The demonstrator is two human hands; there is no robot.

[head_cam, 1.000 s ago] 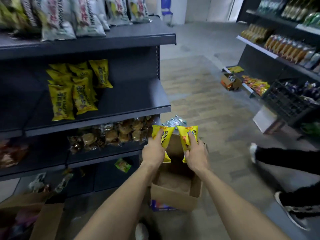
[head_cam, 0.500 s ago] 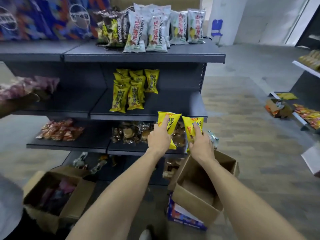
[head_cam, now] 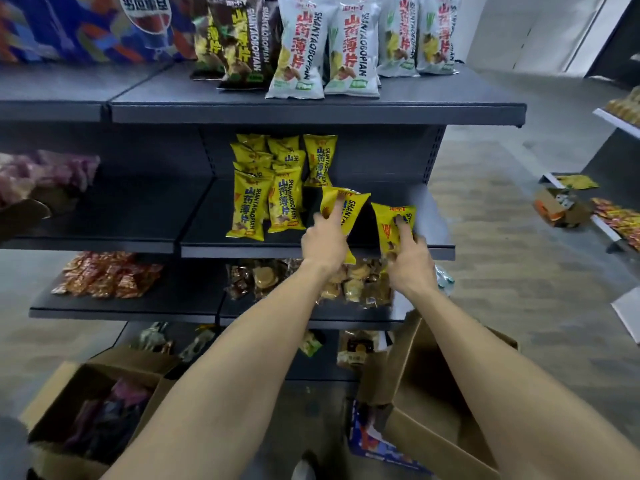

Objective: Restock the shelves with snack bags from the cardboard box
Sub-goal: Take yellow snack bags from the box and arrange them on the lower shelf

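At the far left of the frame we cannot make out the pinkish bags [head_cam: 45, 174]; they are blurred and cut by the edge, as is the blue printed packaging [head_cam: 86, 26] at the upper left. At lower left an open cardboard box [head_cam: 90, 414] holds dark, crinkled packets we cannot identify. The lowest shelf is in shadow and its goods are hard to tell.

The dark grey metal shelves [head_cam: 311, 112] stand on a grey floor patterned like brick. The top tier carries tall glossy bags, brown ones [head_cam: 239, 46] beside white ones [head_cam: 301, 50]. On the middle shelf a cluster of yellow snack bags [head_cam: 266, 188] leans upright. Below, red wrapped packets [head_cam: 104, 275] lie flat at left and clear-wrapped pastries [head_cam: 263, 278] sit at centre.

Our left hand [head_cam: 323, 245] grips a yellow snack bag [head_cam: 349, 209] over the middle shelf, fingers curled round its lower half, one fingertip on its face. Just right of it our right hand [head_cam: 410, 261] pinches a second yellow bag [head_cam: 389, 223] at the shelf's front edge, which hides its lower end. The two bags sit apart.

At lower right the empty cardboard box [head_cam: 429, 403] tilts open behind our right forearm. At the right edge another shelf [head_cam: 613, 233] holds orange packets, partly cut off.
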